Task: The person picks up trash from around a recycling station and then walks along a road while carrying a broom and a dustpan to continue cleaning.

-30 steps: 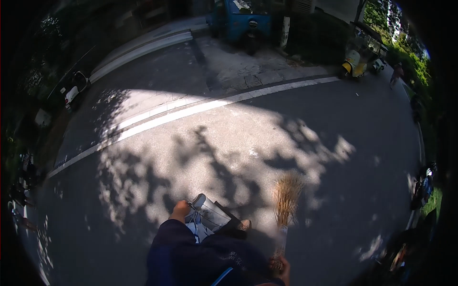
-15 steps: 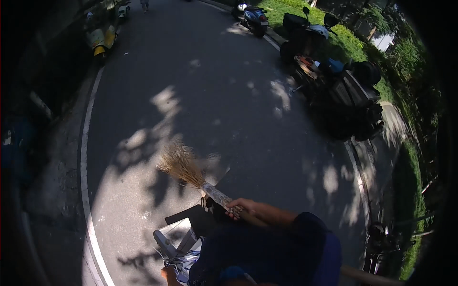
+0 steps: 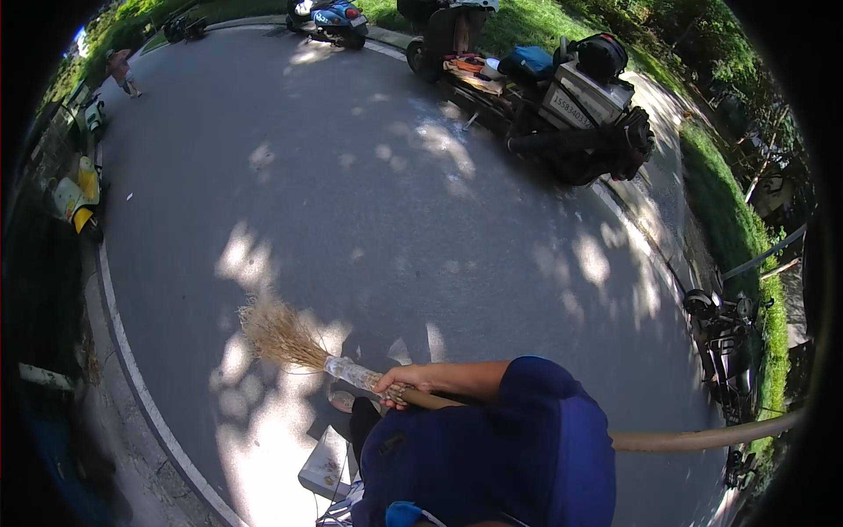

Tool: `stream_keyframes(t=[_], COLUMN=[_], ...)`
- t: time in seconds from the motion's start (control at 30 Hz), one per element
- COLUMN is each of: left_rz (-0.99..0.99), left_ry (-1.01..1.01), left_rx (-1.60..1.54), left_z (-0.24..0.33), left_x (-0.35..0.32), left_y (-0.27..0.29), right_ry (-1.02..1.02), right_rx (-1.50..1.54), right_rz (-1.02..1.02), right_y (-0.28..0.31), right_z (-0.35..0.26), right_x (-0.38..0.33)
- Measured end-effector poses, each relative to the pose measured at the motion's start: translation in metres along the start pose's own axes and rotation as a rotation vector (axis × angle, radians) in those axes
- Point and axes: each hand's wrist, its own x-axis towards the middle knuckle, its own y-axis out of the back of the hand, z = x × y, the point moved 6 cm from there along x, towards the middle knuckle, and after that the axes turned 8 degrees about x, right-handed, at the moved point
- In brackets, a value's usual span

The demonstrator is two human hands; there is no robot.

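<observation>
broom [image 3: 351, 372] now farther left in view

The left hand has dropped out of view, and the broom [image 3: 347, 370] now slants leftward.

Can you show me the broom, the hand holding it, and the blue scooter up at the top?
Broom [image 3: 349, 372]: head view, on the pale wrapped part between bristles and hand.
Right hand [image 3: 404, 381]: head view, on the middle of the hand.
Blue scooter [image 3: 335, 16]: head view, on its blue body.
</observation>
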Motion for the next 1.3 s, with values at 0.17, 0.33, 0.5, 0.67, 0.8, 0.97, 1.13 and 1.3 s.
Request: stream_keyframes(t=[0.17,0.33,0.5,0.67,0.8,0.97,1.13,1.3], left_rz=[-0.025,-0.025,-0.041,-0.049,-0.053,-0.024,0.0,-0.004], left_ry=[-0.041,-0.099,-0.128,-0.111,-0.07,-0.016,0.053,0.1], left_rx=[0.007,0.011,-0.022,-0.05,-0.07,-0.107,-0.139,-0.173], left_z=[0.026,0.048,0.077,0.096,0.116,0.152,0.18,0.224], left_x=[0.094,0.196,0.286,0.356,0.418,0.495,0.554,0.618], left_y=[0.058,0.14,0.205,0.255,0.295,0.367,0.442,0.499], right_ry=[0.021,0.107,0.155,0.123,0.134,0.068,-0.007,-0.005], right_rx=[-0.045,-0.043,-0.017,-0.041,-0.034,-0.034,-0.128,-0.166], right_rz=[0.06,0.051,0.154,0.159,0.173,0.124,0.089,0.037], right_y=[-0.044,-0.102,-0.17,-0.211,-0.246,-0.301,-0.37,-0.435], right_z=[-0.064,-0.132,-0.193,-0.249,-0.309,-0.402,-0.49,-0.556], right_x=[0.06,0.127,0.164,0.22,0.275,0.361,0.433,0.486])
